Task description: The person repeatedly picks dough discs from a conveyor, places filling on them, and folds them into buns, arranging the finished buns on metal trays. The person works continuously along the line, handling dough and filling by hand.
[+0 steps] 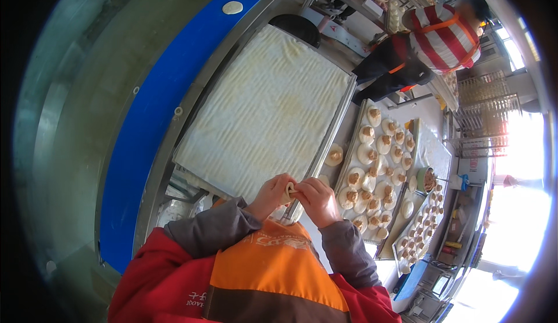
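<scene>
1. We take the cloth-covered tray (267, 108) as our landmark; our dough piece (288, 191) is held up at its near right corner, between both hands.
2. Our left hand (271, 197) is curled narrow around the dough, cupping it from the left. We do well, in our judgement, to keep that cup loose, so the wall isn't squashed.
3. Our right hand (317, 202) is narrow too, its fingertips gathered on the dough's rim. Small, even pinches probably serve best here, each overlapping the one beside it.
4. A little hollow seems to show at the top of the dough; whether filling sits inside, we cannot tell. If it does, we should keep it off the rim, since a greasy edge likely won't stick.
5. We best turn the dough with the left hand and let the right pinch at one spot, so the folds come out regular.
6. Right of the cloth-covered tray lie many dough rounds (367, 154) topped with brown filling, and beyond them a green bowl (419, 177).
7. Left of the tray runs a blue belt (136, 143), with one flat dough disc (232, 7) past the tray's far end.
</scene>
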`<state>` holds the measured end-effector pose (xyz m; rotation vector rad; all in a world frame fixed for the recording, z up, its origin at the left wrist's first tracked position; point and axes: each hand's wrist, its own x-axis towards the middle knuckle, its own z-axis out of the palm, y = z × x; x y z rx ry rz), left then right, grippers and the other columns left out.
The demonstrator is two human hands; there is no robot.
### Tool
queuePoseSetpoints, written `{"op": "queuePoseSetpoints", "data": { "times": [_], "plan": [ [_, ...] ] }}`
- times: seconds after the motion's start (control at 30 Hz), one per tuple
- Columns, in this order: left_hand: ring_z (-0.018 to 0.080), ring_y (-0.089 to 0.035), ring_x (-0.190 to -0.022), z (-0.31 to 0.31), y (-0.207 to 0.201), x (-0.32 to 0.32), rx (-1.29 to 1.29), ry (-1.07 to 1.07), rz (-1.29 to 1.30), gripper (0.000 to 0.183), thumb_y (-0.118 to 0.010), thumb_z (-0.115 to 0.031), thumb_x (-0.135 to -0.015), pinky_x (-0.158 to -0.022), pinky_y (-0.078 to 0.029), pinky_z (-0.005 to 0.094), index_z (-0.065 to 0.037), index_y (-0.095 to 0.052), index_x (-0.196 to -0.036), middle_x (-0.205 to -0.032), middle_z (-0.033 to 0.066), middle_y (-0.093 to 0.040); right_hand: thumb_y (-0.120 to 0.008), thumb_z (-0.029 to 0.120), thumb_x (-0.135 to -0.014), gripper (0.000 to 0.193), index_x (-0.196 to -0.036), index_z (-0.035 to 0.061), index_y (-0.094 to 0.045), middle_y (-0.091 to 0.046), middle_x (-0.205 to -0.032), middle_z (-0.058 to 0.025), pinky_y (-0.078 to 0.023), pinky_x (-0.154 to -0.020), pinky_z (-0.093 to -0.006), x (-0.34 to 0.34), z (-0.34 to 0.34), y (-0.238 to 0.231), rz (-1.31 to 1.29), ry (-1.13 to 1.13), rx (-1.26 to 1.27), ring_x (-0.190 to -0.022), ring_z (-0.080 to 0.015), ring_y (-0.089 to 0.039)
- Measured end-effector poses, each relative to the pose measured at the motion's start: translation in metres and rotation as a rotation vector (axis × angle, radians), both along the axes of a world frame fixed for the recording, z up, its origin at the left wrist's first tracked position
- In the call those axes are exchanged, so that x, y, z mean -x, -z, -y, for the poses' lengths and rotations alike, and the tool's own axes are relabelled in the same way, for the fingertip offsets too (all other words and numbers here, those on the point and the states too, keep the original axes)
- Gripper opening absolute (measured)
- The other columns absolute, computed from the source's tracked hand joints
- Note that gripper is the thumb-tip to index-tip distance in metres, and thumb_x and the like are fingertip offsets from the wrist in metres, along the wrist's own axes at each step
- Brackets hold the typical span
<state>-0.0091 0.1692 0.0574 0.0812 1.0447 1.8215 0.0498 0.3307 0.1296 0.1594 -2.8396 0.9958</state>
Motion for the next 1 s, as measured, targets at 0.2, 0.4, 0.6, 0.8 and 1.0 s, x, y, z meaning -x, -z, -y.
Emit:
{"op": "queuePoseSetpoints", "data": {
  "times": [0.2, 0.4, 0.6, 0.8, 1.0],
  "plan": [
    [0.0067, -0.051, -0.057, 0.008, -0.008, 0.002, -0.012, 0.074, -0.013, 0.050, -0.034, -0.052, -0.108, -0.047, -0.038, 0.0214, -0.009, -0.056, -0.119, -0.079, 0.0017, -0.058, -0.075, 0.001, -0.080, 0.021, -0.099, 0.0026, -0.066, -0.066, -0.087, -0.0094, -0.054, -0.069, -0.0357, -0.003, -0.001, 0.004, 0.019, 0.073, 0.107, -0.078, -0.0242, -0.067],
    [0.0075, -0.048, -0.054, 0.010, -0.017, 0.014, 0.135, 0.141, -0.174, 0.062, -0.030, -0.064, -0.103, -0.048, -0.038, 0.0209, -0.008, -0.056, -0.108, -0.074, 0.0003, -0.056, -0.076, 0.001, -0.077, 0.021, -0.095, 0.0027, -0.065, -0.064, -0.085, -0.0093, -0.054, -0.069, -0.0356, 0.001, 0.000, 0.004, 0.305, 0.127, 0.293, -0.079, -0.0270, -0.066],
    [0.0084, -0.047, -0.053, 0.014, -0.018, 0.027, 0.137, 0.304, 0.146, 0.060, -0.028, -0.065, -0.103, -0.048, -0.038, 0.0216, -0.010, -0.051, -0.111, -0.074, 0.0001, -0.056, -0.076, -0.002, -0.079, 0.021, -0.096, 0.0011, -0.066, -0.065, -0.085, -0.0072, -0.053, -0.068, -0.0324, 0.000, 0.003, 0.011, 0.072, -0.065, 0.078, -0.077, -0.0194, -0.066],
    [0.0079, -0.047, -0.054, 0.034, -0.013, 0.019, 0.093, 0.170, -0.152, 0.046, -0.038, -0.051, -0.107, -0.049, -0.039, 0.0226, -0.013, -0.042, -0.134, -0.076, 0.0011, -0.055, -0.073, -0.007, -0.080, 0.016, -0.094, -0.0006, -0.068, -0.068, -0.086, -0.0082, -0.054, -0.071, -0.0276, -0.002, 0.012, 0.024, 0.298, 0.203, 0.475, -0.079, -0.0185, -0.069],
    [0.0072, -0.050, -0.054, 0.046, -0.003, 0.012, 0.107, 0.054, -0.337, 0.043, -0.036, -0.048, -0.108, -0.046, -0.040, 0.0228, -0.011, -0.055, -0.117, -0.074, 0.0008, -0.056, -0.072, -0.005, -0.083, 0.019, -0.101, -0.0005, -0.067, -0.069, -0.090, -0.0131, -0.056, -0.073, -0.0312, 0.004, 0.021, 0.018, 0.187, -0.023, 0.259, -0.081, -0.0241, -0.070]
  ]
}}
